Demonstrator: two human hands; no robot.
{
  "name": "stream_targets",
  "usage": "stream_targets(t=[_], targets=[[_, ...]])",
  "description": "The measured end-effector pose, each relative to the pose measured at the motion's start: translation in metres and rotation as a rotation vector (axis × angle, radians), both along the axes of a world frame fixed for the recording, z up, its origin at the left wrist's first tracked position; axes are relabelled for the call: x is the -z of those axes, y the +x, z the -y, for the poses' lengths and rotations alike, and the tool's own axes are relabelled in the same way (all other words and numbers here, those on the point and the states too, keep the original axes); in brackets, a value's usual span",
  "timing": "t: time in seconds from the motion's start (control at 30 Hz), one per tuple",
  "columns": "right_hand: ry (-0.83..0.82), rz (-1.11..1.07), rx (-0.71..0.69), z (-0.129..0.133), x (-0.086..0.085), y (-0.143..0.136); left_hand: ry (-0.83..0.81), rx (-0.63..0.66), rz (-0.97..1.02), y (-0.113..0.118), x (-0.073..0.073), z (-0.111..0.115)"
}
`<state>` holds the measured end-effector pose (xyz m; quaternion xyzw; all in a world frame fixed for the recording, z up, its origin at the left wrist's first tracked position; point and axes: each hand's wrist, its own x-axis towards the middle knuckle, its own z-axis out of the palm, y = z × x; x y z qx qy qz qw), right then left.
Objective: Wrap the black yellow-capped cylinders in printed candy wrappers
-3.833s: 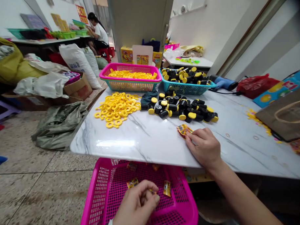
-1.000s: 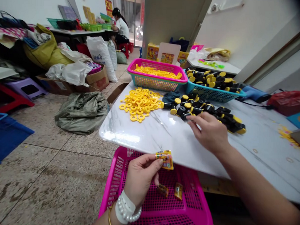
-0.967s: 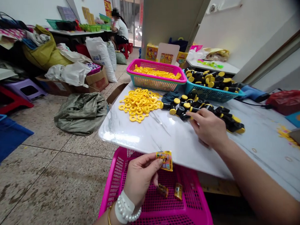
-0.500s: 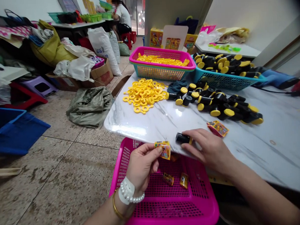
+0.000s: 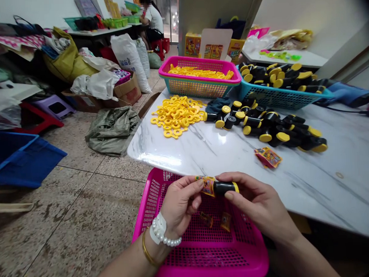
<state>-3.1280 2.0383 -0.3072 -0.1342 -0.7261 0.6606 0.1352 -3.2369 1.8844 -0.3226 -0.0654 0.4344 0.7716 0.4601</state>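
No longer apart, the black tube point(image 5: 223, 188) and yellow wrapper point(image 5: 208, 187) meet by the near edge of the table point(image 5: 230, 153); the right hand point(image 5: 261, 200) pinches the tube, the left hand point(image 5: 177, 204) the wrapper. A crooked push could crumple it.

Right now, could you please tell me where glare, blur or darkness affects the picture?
In the head view, glare whitens the tabletop near its left corner; also, print on the wrapper in the left hand is too blurred to read, and the packets in the lower pink basket look soft; the same view's upper right corner is dark.
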Motion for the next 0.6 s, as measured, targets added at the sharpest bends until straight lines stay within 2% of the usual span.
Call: stream_targets(t=[0.13, 0.27, 0.33, 0.5, 0.53, 0.6], targets=[[0.071, 0.013, -0.003, 0.002, -0.002, 0.000, 0.008, 0.020, -0.016, 0.002, 0.003, -0.001], [0.343, 0.106, 0.046, 0.006, 0.002, 0.002, -0.001, 0.043, -0.036, 0.005, 0.009, 0.000], [0.435, 0.078, 0.062, 0.009, 0.006, 0.004, -0.039, 0.050, -0.070, 0.007, 0.010, 0.002], [0.294, -0.129, 0.048, 0.013, 0.011, 0.004, -0.096, -0.108, -0.389, 0.010, 0.004, 0.010], [0.288, -0.152, 0.030, 0.013, 0.011, 0.004, -0.085, -0.092, -0.449, 0.008, 0.001, 0.012], [0.318, -0.156, -0.033, 0.014, 0.010, 0.005, -0.080, 0.061, -0.509, 0.003, -0.002, 0.016]])
